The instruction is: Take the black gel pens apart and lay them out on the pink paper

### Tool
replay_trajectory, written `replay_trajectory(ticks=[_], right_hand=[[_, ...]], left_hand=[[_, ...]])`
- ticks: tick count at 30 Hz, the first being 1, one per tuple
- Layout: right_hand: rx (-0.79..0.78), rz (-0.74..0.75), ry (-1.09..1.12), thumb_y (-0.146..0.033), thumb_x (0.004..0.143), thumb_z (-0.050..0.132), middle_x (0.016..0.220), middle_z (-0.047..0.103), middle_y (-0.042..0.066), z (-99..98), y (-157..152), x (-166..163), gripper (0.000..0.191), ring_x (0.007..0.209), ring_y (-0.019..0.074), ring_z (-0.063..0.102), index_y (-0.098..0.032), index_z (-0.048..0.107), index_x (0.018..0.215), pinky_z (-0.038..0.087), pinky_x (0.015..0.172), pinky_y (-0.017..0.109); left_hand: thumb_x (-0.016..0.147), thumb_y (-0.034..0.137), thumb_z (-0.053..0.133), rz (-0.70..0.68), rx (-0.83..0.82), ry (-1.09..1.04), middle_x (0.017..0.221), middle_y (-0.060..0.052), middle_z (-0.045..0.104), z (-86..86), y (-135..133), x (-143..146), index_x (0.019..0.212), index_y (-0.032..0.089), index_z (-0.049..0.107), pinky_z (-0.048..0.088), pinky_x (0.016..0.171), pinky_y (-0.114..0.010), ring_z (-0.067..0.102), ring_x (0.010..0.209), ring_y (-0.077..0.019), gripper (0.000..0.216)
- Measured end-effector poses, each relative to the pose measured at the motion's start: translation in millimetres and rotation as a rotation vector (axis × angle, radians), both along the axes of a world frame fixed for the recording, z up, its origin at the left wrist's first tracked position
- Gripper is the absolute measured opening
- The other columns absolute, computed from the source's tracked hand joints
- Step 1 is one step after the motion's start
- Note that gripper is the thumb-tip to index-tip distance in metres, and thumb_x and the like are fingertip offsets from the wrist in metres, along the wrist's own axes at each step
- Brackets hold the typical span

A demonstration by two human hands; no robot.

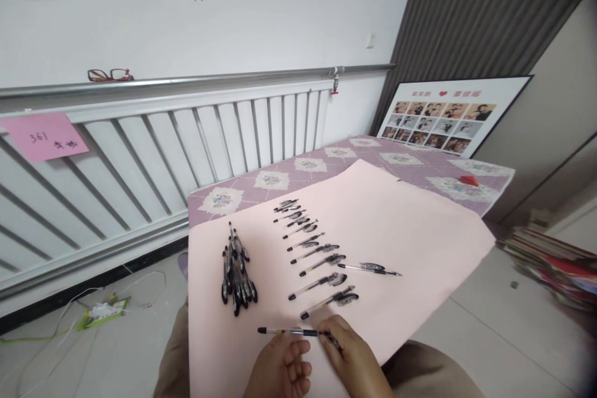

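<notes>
A black pen (285,331) lies crosswise over the near edge of a pink paper sheet (396,230). My left hand (280,370) pinches its barrel from below, fingers curled. My right hand (352,357) grips the pen's right end, fingers closed around it. Beyond the hands a row of several pens with their caps beside them (312,252) runs up the sheet. A bundle of several capped pens (237,273) lies to the left. One single pen (373,269) rests to the right of the row.
The sheet covers a low table with a purple patterned cloth (326,165). A white radiator (140,161) with a pink note and glasses (111,75) stands behind. A photo board (443,118) leans at the back right. Stacked books (550,261) and a power strip (100,311) lie on the floor.
</notes>
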State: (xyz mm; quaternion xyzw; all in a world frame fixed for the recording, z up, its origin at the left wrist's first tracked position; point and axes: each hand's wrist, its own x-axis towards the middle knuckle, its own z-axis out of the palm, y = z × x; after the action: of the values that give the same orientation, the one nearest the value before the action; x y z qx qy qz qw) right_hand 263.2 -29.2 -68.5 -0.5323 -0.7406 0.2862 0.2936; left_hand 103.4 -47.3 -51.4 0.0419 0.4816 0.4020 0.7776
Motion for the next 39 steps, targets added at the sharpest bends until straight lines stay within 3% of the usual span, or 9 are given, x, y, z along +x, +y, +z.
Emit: replay_trajectory(ticks=[5,7,10,12,18,23,30,35,39], right_hand=[[-0.018,-0.005,-0.052,-0.018,0.081,0.043,0.079,0.058,0.001,-8.4,1.6,6.6,0.015,0.073,0.015,0.058,-0.023,0.056,0.077,0.044,0.066,0.025],[-0.018,-0.008,-0.081,-0.018,0.081,0.042,0.079,0.058,0.001,-8.7,1.4,7.6,0.015,0.072,0.015,0.058,-0.023,0.057,0.078,0.044,0.065,0.025],[0.004,-0.004,-0.107,-0.019,0.081,0.042,0.079,0.059,0.001,-7.3,1.0,7.4,0.016,0.073,0.0152,0.059,-0.023,0.057,0.08,0.044,0.066,0.025],[0.012,-0.004,-0.128,-0.018,0.08,0.042,0.08,0.059,0.001,-5.9,1.2,7.1,0.016,0.073,0.0153,0.059,-0.024,0.057,0.081,0.045,0.066,0.025],[0.03,-0.022,-0.306,-0.019,0.081,0.041,0.086,0.06,0.003,-5.7,5.4,9.9,0.019,0.08,0.0179,0.059,-0.025,0.06,0.084,0.046,0.065,0.026],[0.058,-0.054,-0.405,-0.019,0.082,0.042,0.088,0.059,0.006,-13.2,10.2,16.0,0.024,0.085,0.0214,0.059,-0.024,0.061,0.094,0.047,0.071,0.03],[0.083,-0.104,-0.166,-0.017,0.08,0.043,0.098,0.057,0.008,-5.8,12.4,33.4,0.026,0.093,0.0199,0.056,-0.02,0.049,0.105,0.045,0.081,0.032],[0.056,-0.096,-0.116,-0.018,0.082,0.041,0.093,0.058,0.008,2.1,12.3,42.9,0.019,0.088,0.0192,0.057,-0.018,0.044,0.1,0.046,0.077,0.031],[0.099,-0.071,-0.215,-0.012,0.08,0.04,0.088,0.058,0.007,-9.2,17.4,46.7,0.019,0.084,0.019,0.056,-0.019,0.053,0.092,0.046,0.075,0.031]], left_hand=[[0.066,0.04,0.058,-0.354,0.161,0.185,0.068,-0.001,0.06,-2.2,-3.9,3.4,0.079,0.017,0.054,0.028,0.042,-0.024,0.046,0.038,-0.0082,0.026],[0.069,0.032,0.054,-0.451,0.408,0.512,0.066,-0.002,0.06,0.0,-2.7,1.0,0.079,0.018,0.057,0.031,0.046,-0.026,0.046,0.043,-0.0103,0.018],[0.072,0.019,0.049,-0.478,0.882,1.076,0.084,-0.006,0.062,7.9,4.8,-4.6,0.086,0.021,0.061,0.038,0.072,-0.033,0.052,0.077,-0.0194,0.019],[0.072,0.016,0.05,-0.58,1.064,1.316,0.095,-0.007,0.061,10.1,12.0,-6.5,0.092,0.023,0.062,0.032,0.084,-0.038,0.048,0.094,-0.0239,0.025],[0.078,0.018,0.047,-0.828,1.088,1.536,0.094,-0.008,0.061,-9.4,26.5,3.3,0.092,0.021,0.062,0.034,0.08,-0.038,0.049,0.09,-0.0245,0.022],[0.079,0.015,0.043,-0.81,1.077,1.576,0.094,-0.01,0.061,-17.8,29.4,10.2,0.088,0.019,0.064,0.036,0.077,-0.037,0.05,0.088,-0.0252,0.024],[0.08,0.018,0.041,-0.792,1.091,1.57,0.094,-0.008,0.06,-20.3,30.3,12.5,0.089,0.019,0.064,0.036,0.076,-0.036,0.049,0.088,-0.0245,0.024],[0.079,0.018,0.044,-0.789,1.076,1.55,0.094,-0.007,0.059,-21.7,29.7,13.0,0.088,0.021,0.063,0.036,0.078,-0.035,0.048,0.089,-0.0232,0.022],[0.079,0.019,0.045,-0.786,1.065,1.528,0.095,-0.006,0.058,-20.3,29.2,12.5,0.089,0.021,0.063,0.035,0.08,-0.034,0.047,0.089,-0.0225,0.021]])
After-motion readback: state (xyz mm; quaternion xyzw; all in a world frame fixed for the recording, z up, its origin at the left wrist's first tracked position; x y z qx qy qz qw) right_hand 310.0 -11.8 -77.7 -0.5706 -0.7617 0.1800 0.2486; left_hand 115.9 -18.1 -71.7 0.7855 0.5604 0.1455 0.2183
